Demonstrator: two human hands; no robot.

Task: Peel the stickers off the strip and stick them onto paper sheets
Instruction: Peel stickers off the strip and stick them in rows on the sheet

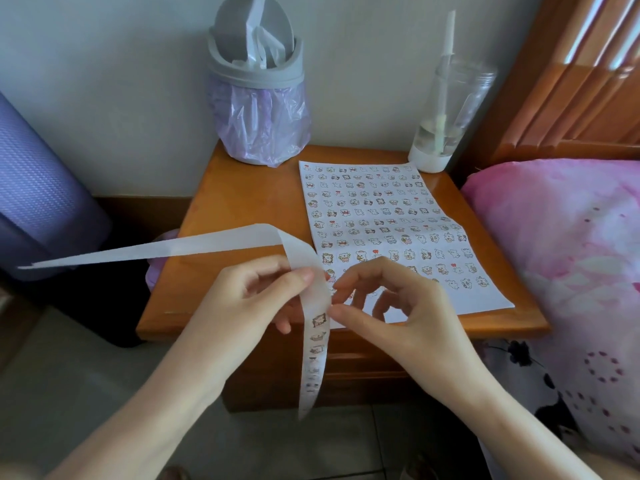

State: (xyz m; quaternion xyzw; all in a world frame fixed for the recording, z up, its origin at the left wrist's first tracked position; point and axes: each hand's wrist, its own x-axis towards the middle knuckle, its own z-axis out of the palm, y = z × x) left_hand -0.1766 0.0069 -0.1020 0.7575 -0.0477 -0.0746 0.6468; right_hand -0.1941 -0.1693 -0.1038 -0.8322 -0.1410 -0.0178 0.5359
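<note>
A long white backing strip (313, 344) hangs in front of the wooden nightstand, with several small cartoon stickers on its lower part and a bare length trailing off to the left. My left hand (258, 294) pinches the strip near its bend. My right hand (388, 303) has thumb and forefinger at the strip's right edge, by the topmost sticker (319, 320). A white paper sheet (391, 233) covered with rows of stuck stickers lies on the nightstand behind my hands.
The wooden nightstand (242, 216) stands against the wall. A grey bin with a purple bag (259, 109) sits at its back left, a clear bottle with a straw (446, 109) at its back right. A pink pillow (568, 244) lies right, a purple roll (38, 188) left.
</note>
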